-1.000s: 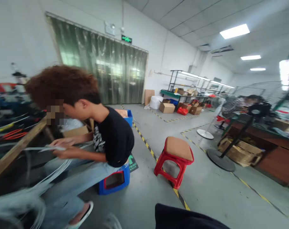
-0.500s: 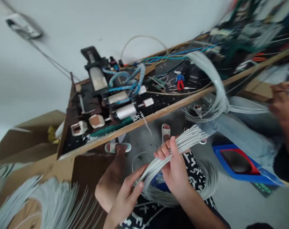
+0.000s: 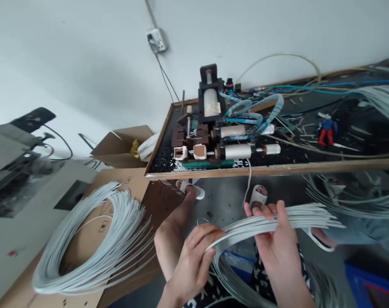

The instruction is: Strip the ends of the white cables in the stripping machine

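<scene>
My right hand [image 3: 277, 244] is wrapped around a bundle of thin white cables [image 3: 245, 224], near its cut ends, which fan out to the right. Thumb and fingers of my left hand [image 3: 196, 256] close on a single white cable [image 3: 215, 243] at the bundle's left side. The rest of the bundle curves down in a loop over my lap, partly hidden by my hands. Both hands are in front of the bench's front edge.
A bench [image 3: 293, 167] carries a clamping device with air cylinders [image 3: 237, 152], blue hoses [image 3: 271, 111] and a small toy figure [image 3: 326, 130]. At left, a large coil of white cables [image 3: 49, 256] lies on cardboard [image 3: 123, 182]. A blue bin [image 3: 357, 278] stands lower right.
The view has swung left, bringing the cable coil and a machine at left fully into sight. My left hand has turned, its fingers now over a single cable; the right still grips the bundle.
</scene>
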The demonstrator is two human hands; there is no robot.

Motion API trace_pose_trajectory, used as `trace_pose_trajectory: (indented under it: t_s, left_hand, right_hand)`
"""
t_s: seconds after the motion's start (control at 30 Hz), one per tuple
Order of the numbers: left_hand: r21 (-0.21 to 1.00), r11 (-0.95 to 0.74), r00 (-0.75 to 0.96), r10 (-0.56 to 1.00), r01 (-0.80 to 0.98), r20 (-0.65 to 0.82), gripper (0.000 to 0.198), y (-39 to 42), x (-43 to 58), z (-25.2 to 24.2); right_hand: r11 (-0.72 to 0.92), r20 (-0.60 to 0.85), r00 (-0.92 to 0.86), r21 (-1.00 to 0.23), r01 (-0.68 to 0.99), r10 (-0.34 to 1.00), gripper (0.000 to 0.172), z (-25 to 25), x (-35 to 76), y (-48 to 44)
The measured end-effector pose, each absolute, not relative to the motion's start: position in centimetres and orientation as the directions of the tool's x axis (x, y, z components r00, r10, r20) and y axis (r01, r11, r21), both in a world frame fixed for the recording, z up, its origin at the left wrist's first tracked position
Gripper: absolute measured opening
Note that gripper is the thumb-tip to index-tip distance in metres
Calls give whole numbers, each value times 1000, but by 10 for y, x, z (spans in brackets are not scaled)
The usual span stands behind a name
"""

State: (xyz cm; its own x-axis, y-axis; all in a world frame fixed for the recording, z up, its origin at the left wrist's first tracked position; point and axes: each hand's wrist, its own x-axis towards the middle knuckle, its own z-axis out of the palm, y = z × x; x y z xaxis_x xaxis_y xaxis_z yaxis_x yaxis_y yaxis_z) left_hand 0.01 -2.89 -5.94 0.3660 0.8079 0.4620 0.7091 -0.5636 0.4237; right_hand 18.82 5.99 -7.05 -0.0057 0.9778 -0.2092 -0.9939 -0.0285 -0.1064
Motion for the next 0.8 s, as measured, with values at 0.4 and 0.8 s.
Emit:
trace_pose_trajectory:
  t_s: [0.4,0.8]
  left_hand:
    - [860,-507,-206,848,-55,488,41,4,-12,17]
    - [744,-488,-390,641,457,660,37,77,4,10]
  right_hand:
    - [-55,-166,-35,-117,-992,985,43,-65,193,55]
    - [-82,-155,-59,-150,-985,986,47,-59,188,32]
